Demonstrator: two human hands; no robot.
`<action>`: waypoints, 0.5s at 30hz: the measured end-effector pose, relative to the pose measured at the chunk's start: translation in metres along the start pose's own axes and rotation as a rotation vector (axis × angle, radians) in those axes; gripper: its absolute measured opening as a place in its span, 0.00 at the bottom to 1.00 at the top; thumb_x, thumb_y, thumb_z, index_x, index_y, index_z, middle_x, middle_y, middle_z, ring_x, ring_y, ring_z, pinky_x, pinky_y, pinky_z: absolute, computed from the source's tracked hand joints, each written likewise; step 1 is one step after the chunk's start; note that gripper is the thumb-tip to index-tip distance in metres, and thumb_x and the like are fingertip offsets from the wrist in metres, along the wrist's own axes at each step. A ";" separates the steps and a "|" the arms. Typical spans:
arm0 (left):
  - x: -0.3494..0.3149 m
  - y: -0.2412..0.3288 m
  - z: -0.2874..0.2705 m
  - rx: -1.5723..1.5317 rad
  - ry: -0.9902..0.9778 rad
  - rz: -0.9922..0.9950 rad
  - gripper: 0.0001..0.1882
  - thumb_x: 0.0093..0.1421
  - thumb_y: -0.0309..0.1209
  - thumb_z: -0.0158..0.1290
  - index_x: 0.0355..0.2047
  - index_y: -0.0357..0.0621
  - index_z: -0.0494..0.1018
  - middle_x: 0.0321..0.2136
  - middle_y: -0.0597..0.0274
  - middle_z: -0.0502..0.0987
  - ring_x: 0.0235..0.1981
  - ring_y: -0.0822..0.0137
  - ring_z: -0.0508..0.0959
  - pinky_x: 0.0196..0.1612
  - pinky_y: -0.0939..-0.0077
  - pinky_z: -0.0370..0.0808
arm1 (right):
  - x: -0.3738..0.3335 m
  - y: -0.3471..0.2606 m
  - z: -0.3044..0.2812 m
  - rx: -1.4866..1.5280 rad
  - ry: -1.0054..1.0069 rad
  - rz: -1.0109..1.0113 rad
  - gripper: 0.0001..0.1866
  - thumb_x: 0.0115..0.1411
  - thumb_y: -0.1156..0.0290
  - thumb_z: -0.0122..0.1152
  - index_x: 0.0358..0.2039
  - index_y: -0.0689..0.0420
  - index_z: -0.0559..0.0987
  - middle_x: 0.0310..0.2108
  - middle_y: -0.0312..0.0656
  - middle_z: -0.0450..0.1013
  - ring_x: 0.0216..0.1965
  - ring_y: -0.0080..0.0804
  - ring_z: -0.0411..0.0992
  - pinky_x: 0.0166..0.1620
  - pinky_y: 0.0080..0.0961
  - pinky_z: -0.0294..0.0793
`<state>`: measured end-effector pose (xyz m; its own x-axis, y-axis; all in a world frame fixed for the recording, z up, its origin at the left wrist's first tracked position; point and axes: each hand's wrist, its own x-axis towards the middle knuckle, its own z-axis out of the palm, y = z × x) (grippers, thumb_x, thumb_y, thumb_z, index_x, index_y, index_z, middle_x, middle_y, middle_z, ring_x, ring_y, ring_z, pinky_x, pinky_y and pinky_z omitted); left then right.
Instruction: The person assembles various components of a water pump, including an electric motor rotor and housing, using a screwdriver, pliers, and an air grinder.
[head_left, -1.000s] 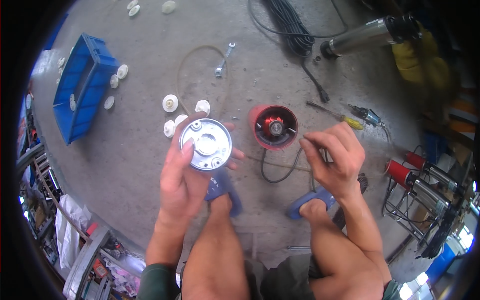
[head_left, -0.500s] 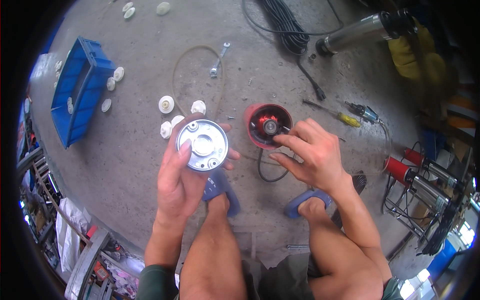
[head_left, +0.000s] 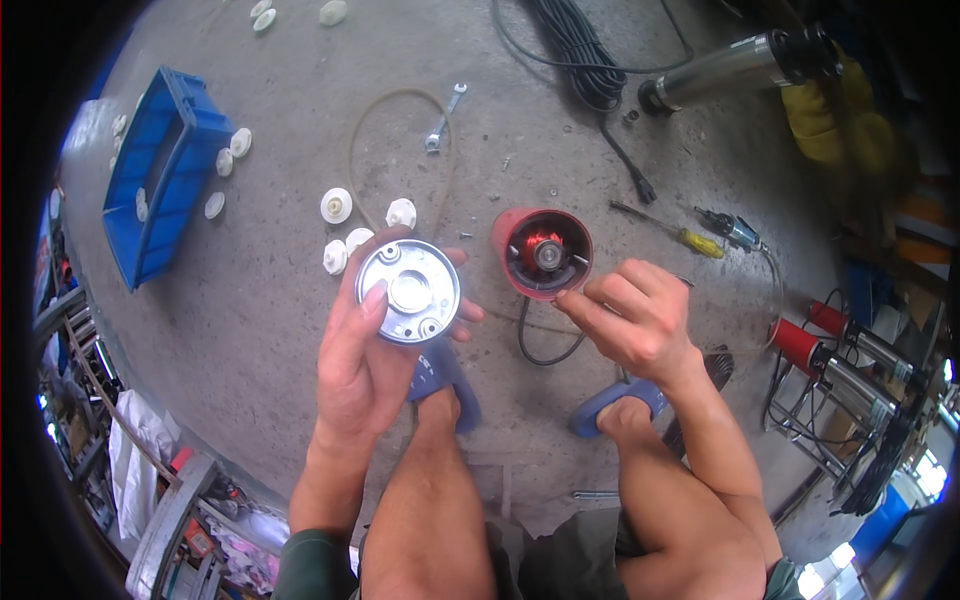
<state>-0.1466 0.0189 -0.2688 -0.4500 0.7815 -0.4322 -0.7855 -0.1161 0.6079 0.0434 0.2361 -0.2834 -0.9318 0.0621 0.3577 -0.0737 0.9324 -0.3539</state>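
A round silver metal end cap (head_left: 436, 268) with a raised centre ring and small screw holes rests in my left hand (head_left: 352, 335), the thumb across its face and the fingers behind it. To its right, a red cylindrical motor housing (head_left: 503, 245) stands on the floor with its mouth up. Inside show copper-red windings, a metal shaft end (head_left: 547, 255) and thin rods. At the housing's lower right rim is my right hand (head_left: 640, 315), its fingers curled and closed together at the tips. Whether anything small is pinched there is hidden.
White plastic discs (head_left: 336, 205) lie near my left hand, others around a blue bin (head_left: 190, 180). A wrench (head_left: 446, 118), a yellow-handled screwdriver (head_left: 700, 242), an air tool (head_left: 730, 228), coiled black cable (head_left: 580, 60) and a steel pump cylinder (head_left: 720, 72) lie farther off.
My right hand has drawn back from the housing's inside to its near rim, and its fingers have closed together. The left hand still holds the end cap. The view has shifted slightly.
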 end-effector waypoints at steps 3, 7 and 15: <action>-0.001 0.002 0.001 0.002 0.007 0.000 0.35 0.71 0.40 0.51 0.72 0.40 0.54 0.61 0.29 0.70 0.50 0.38 0.82 0.51 0.53 0.82 | -0.002 0.001 0.006 0.001 0.025 -0.002 0.12 0.45 0.71 0.69 0.33 0.53 0.85 0.30 0.34 0.72 0.29 0.30 0.71 0.28 0.29 0.70; -0.001 0.000 0.000 -0.012 0.008 -0.007 0.34 0.71 0.40 0.50 0.72 0.40 0.54 0.62 0.29 0.70 0.50 0.37 0.82 0.51 0.53 0.82 | 0.000 0.000 0.008 0.015 -0.008 0.058 0.11 0.47 0.71 0.68 0.34 0.53 0.83 0.31 0.35 0.72 0.30 0.32 0.72 0.29 0.30 0.71; -0.001 0.001 0.000 -0.009 0.006 -0.004 0.34 0.72 0.40 0.50 0.72 0.40 0.54 0.62 0.29 0.70 0.50 0.37 0.82 0.51 0.53 0.82 | 0.014 -0.002 -0.001 0.104 -0.111 0.144 0.12 0.48 0.73 0.73 0.34 0.55 0.79 0.31 0.39 0.71 0.31 0.37 0.73 0.31 0.32 0.73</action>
<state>-0.1468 0.0186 -0.2679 -0.4495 0.7780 -0.4389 -0.7909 -0.1183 0.6004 0.0309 0.2356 -0.2772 -0.9683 0.1475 0.2017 0.0324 0.8745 -0.4839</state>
